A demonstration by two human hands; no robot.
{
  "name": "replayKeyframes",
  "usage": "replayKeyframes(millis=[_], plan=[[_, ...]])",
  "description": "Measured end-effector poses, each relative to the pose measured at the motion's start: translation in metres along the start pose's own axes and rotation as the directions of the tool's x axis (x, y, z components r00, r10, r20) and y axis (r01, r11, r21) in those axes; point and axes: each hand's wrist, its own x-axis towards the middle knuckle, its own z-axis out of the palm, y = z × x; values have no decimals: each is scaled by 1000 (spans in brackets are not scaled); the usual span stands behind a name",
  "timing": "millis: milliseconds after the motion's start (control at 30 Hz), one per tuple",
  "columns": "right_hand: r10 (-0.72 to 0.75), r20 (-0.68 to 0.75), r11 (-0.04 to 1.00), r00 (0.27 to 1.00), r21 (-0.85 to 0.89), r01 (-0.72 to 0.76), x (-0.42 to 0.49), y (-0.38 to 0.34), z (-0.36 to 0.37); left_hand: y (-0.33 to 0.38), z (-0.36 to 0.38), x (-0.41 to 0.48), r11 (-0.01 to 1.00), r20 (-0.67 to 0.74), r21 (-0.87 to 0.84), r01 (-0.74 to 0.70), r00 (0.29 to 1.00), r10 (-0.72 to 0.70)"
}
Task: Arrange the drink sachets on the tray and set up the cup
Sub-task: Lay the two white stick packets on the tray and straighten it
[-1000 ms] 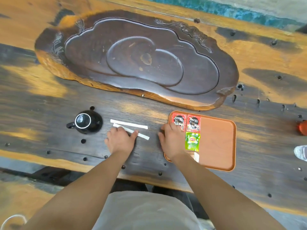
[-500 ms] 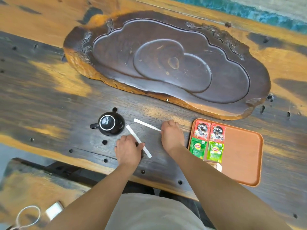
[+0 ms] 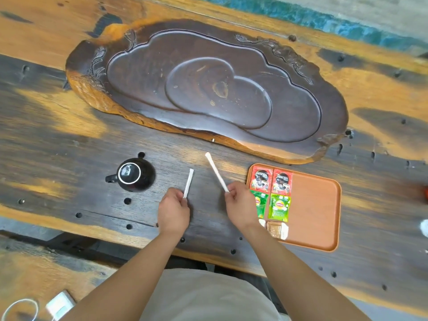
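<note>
An orange tray (image 3: pixel 317 205) lies at the right on the wooden table. In its left part lie two red coffee sachets (image 3: pixel 272 180), two green tea sachets (image 3: pixel 279 207) and a brown sachet (image 3: pixel 276 230) at the near edge. A black cup (image 3: pixel 135 174) stands upside down to the left. My left hand (image 3: pixel 173 210) pinches the near end of a white stick sachet (image 3: pixel 188 183). My right hand (image 3: pixel 239 205) pinches the near end of a second white stick sachet (image 3: pixel 216 171), tilted up and leftward, just left of the tray.
A large dark carved wooden tea tray (image 3: pixel 208 89) fills the table behind the hands. The tabletop has several small round holes. A white cable and a small white device (image 3: pixel 59 304) lie at the bottom left. My lap is at the table's near edge.
Both stick sachets have been picked up off the table, one in each hand. The right hand left the tray side and took the farther stick. The camera view shifted.
</note>
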Motion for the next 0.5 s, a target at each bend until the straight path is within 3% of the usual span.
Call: replayKeyframes(millis=[100,233,500], plan=[[113,-94,990,989,93,-104,-11,28,-35,25,8,-10,987,59,-158,-25,998,35],[215,-178,975,960,94,-201,-23,74,-87,72,36,-34,951,211,-309,13,976,55],[413,-173,907,894,-14,-421,-34,153,-166,147,128,-84,944,455,-312,103,889,53]])
